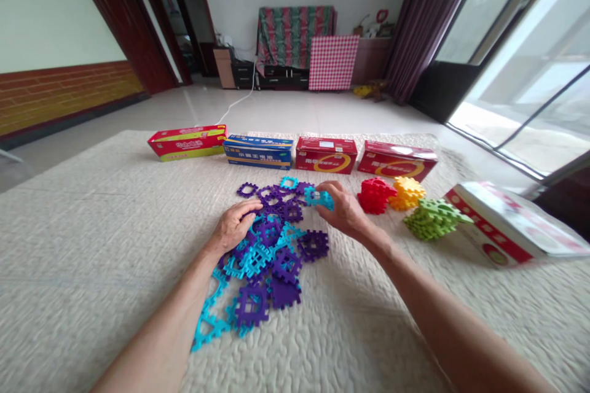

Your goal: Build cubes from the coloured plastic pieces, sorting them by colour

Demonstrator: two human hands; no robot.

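A loose heap of purple interlocking plastic pieces (252, 306) and light blue interlocking pieces (255, 260) lies on the quilted cover. My left hand (234, 225) rests at the heap's left side, fingers loosely bent over the purple pieces and thumb a little apart; nothing shows in its grasp. On the heap's far right side, my right hand (342, 209) pinches a light blue interlocking piece (318, 197) between thumb and fingers. Another light blue piece lies flat at the far edge, beside a single purple piece (247, 189).
To the right sit a red stack (375, 195), a yellow stack (407, 193) and a green stack (433, 219) of similar pieces. A white and red box (520, 221) lies beyond them. A blue box (259, 152) and several red boxes (326, 155) form a row behind.
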